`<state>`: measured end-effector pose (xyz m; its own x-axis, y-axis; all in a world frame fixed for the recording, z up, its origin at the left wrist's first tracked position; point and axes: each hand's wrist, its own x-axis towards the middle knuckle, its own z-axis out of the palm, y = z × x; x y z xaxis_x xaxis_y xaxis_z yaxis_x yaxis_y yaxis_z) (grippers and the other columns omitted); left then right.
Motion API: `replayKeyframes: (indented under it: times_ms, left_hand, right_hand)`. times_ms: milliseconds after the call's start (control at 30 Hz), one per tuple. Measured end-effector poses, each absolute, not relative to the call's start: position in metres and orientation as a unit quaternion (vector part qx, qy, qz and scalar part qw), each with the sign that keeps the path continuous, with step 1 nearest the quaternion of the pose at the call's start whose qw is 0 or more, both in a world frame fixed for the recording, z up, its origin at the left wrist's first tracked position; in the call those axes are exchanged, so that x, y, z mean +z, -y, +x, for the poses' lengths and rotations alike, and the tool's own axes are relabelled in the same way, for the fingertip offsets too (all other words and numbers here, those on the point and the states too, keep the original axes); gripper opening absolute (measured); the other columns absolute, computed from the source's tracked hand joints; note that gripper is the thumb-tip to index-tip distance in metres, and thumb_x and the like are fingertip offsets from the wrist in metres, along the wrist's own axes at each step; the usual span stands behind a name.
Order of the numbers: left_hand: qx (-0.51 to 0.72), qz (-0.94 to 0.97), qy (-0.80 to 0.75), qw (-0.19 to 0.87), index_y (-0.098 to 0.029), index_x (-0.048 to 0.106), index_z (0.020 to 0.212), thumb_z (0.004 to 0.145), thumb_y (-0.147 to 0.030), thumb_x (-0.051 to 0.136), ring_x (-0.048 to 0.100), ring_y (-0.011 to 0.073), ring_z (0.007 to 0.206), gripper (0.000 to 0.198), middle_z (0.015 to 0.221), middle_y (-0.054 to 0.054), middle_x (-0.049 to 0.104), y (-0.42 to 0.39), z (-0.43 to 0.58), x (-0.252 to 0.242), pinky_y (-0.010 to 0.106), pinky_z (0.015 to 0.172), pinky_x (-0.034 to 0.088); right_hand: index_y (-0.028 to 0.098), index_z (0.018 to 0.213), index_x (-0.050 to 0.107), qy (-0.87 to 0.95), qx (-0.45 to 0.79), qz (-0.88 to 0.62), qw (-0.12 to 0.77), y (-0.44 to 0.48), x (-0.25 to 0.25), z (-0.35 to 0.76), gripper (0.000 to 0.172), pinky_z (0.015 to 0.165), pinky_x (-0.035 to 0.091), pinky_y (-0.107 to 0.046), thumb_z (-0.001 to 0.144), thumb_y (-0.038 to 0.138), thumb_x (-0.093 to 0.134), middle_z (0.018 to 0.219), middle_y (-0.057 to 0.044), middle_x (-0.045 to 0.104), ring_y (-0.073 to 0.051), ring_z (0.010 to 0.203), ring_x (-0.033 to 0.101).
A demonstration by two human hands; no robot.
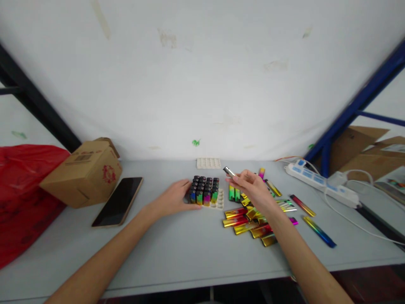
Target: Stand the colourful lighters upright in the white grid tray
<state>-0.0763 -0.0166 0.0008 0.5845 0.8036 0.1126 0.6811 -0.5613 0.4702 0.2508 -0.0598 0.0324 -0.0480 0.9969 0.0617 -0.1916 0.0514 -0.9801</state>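
My left hand (175,196) rests on the table with its fingers against the left side of a white tray (219,202) filled with upright colourful lighters (204,191). My right hand (249,185) hovers just right of the tray, pinching a single lighter (229,171) with its metal top pointing up and left. Below that hand lies a loose pile of shiny gold, red and green lighters (249,219). A few more long coloured lighters (319,231) lie scattered to the right.
An empty white tray (209,163) lies by the wall. A phone (118,201), a cardboard box (84,173) and a red bag (22,190) sit at the left. A white power strip (319,179) with cables lies at the right.
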Motion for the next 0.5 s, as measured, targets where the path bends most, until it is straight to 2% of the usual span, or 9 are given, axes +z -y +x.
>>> replayKeyframes:
  times_ms: [100,233,300,367,433,500]
  left_hand:
    - [0.164,0.869,-0.428,0.187,-0.023,0.076,0.121,0.084,-0.078,0.092,0.077,0.0421,0.122,0.069,0.129,0.017,0.081,0.016,-0.077,0.0,0.054,0.114,0.062]
    - [0.169,0.869,-0.423,0.19,-0.022,0.077,0.125,0.085,-0.078,0.092,0.077,0.0419,0.124,0.07,0.131,0.016,0.082,0.016,-0.078,-0.001,0.053,0.114,0.062]
    - [0.167,0.871,-0.421,0.189,-0.023,0.077,0.127,0.086,-0.078,0.09,0.077,0.0417,0.125,0.071,0.134,0.017,0.081,0.015,-0.078,-0.002,0.053,0.115,0.062]
    - [0.166,0.872,-0.421,0.187,-0.023,0.076,0.129,0.086,-0.079,0.09,0.076,0.0415,0.127,0.072,0.136,0.017,0.081,0.015,-0.079,-0.003,0.053,0.116,0.061]
    - [0.168,0.873,-0.417,0.187,-0.024,0.077,0.13,0.086,-0.079,0.09,0.076,0.041,0.129,0.073,0.137,0.016,0.081,0.014,-0.08,-0.005,0.051,0.117,0.061]
    - [0.178,0.877,-0.409,0.181,-0.026,0.077,0.132,0.086,-0.08,0.091,0.076,0.0401,0.129,0.073,0.136,0.015,0.082,0.014,-0.081,-0.007,0.05,0.117,0.061]
  right_hand:
    - [0.028,0.096,0.063,0.459,0.583,-0.409,0.53,0.061,0.031,0.246,0.059,0.107,0.069,-0.05,0.076,0.063,0.106,0.102,-0.006,0.086,-0.029,0.103,0.087]
    - [0.031,0.13,0.072,0.46,0.602,-0.407,0.511,0.064,0.031,0.24,0.065,0.091,0.071,-0.042,0.078,0.054,0.103,0.111,-0.003,0.082,-0.023,0.091,0.083]
    - [0.028,0.126,0.074,0.475,0.599,-0.408,0.498,0.064,0.03,0.237,0.059,0.073,0.065,-0.033,0.08,0.055,0.1,0.103,0.0,0.075,-0.017,0.076,0.074]
    - [0.026,0.117,0.073,0.498,0.593,-0.412,0.48,0.064,0.028,0.234,0.053,0.056,0.049,-0.026,0.085,0.063,0.093,0.093,0.003,0.068,-0.011,0.061,0.057]
    - [0.026,0.11,0.067,0.526,0.576,-0.426,0.458,0.064,0.025,0.232,0.053,0.048,0.033,-0.024,0.091,0.073,0.083,0.083,0.006,0.062,-0.009,0.053,0.039]
    - [0.027,0.098,0.06,0.565,0.517,-0.458,0.45,0.064,0.022,0.23,0.056,0.049,0.026,-0.025,0.096,0.082,0.074,0.071,0.009,0.052,-0.011,0.053,0.033]
